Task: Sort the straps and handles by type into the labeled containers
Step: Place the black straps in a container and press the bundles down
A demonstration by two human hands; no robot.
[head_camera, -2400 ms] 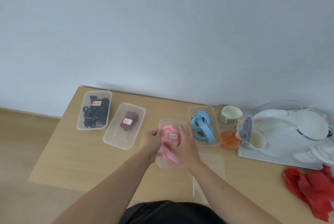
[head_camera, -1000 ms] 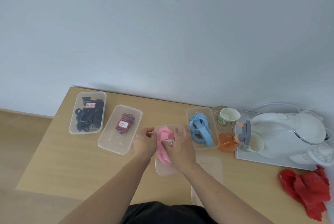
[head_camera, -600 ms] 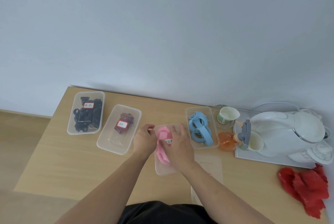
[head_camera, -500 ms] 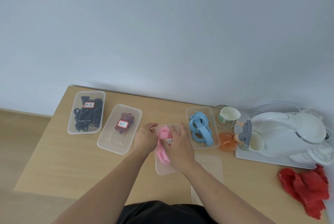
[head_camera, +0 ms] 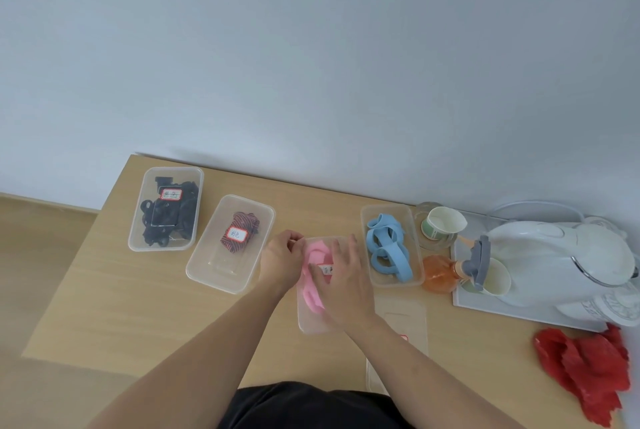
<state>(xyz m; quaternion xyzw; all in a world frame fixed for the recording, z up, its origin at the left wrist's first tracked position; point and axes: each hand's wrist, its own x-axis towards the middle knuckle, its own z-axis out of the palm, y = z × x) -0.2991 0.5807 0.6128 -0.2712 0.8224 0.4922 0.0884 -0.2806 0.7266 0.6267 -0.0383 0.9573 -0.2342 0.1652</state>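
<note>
- Head view: pink straps [head_camera: 313, 278] in middle container [head_camera: 311, 323], centre frame; right hand [head_camera: 341, 281] fingers flat, pressing them down.
- Left hand [head_camera: 280, 260] fingers curled at container's left rim; grip unclear.
- Risk: springy straps pop out on release; light container skids on surface [head_camera: 138, 307].

The light is soft, even and fairly bright; I cannot tell its source. A thin, blurred shadow runs along the pale blue-grey wall [head_camera: 311, 65] behind the far edge of the light wooden table [head_camera: 104, 290]. The white plastic kettle [head_camera: 540, 255] carries a mild sheen. My left hand [head_camera: 280, 260] and right hand [head_camera: 343, 286] leave only faint shade on the clear plastic container [head_camera: 311, 324]. Straight edges tilt and bow toward the corners. The handwriting on the white red-edged labels [head_camera: 171, 193] is too soft to read.
</note>
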